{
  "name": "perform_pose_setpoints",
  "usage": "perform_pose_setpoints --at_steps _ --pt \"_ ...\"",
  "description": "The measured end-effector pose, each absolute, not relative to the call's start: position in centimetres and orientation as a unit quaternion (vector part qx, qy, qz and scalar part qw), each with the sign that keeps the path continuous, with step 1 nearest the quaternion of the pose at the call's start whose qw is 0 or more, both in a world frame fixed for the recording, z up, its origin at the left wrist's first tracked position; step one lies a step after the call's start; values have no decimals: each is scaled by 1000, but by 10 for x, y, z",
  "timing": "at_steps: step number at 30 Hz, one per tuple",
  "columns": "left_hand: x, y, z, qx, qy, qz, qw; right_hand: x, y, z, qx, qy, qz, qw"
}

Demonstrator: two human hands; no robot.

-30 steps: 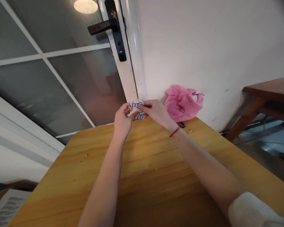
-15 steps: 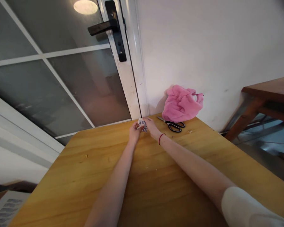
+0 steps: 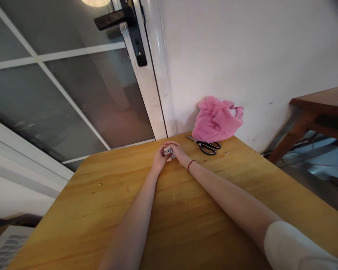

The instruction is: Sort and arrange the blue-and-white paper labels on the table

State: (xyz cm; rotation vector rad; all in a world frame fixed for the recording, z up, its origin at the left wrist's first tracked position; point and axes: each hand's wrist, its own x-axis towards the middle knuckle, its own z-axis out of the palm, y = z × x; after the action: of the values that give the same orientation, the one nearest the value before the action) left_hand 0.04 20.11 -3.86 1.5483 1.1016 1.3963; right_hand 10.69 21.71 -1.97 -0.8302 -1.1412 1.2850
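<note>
Both my hands meet near the far edge of the wooden table (image 3: 124,210). Between them is a small white piece with dark blue printing (image 3: 169,152), perhaps folded paper or a small packet; its exact kind I cannot make out. My left hand (image 3: 159,159) is closed on its left side. The fingers of my right hand (image 3: 178,152) curl over its top and right side, partly hiding it. Just right of my right hand lie black-handled scissors (image 3: 208,148) with their blades toward the door. A bunched pink plush cloth (image 3: 216,120) rests behind the scissors against the wall.
A glazed door (image 3: 115,93) with a black handle (image 3: 115,18) stands beyond the table's far left edge. White wall (image 3: 242,56) rises behind the cloth. Another wooden table (image 3: 321,105) is at the right. A printed box (image 3: 9,243) sits low at the left.
My right hand's fingers have curled farther over the printed white piece, and its visible shape has turned between my hands. The view has shifted slightly; the scissors and pink cloth stay put.
</note>
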Motion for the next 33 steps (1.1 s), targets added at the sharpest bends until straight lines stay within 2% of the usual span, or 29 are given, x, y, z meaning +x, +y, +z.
perform_pose_setpoints --at_steps 5,16,33 --pt "5 196 -29 634 423 560 323 107 218 -16 -336 -490 541 595" --pt "7 186 -24 679 445 520 266 106 218 -23 -353 -493 523 599" --pt "3 191 -28 693 441 501 273 105 213 -25 -364 -504 512 593"
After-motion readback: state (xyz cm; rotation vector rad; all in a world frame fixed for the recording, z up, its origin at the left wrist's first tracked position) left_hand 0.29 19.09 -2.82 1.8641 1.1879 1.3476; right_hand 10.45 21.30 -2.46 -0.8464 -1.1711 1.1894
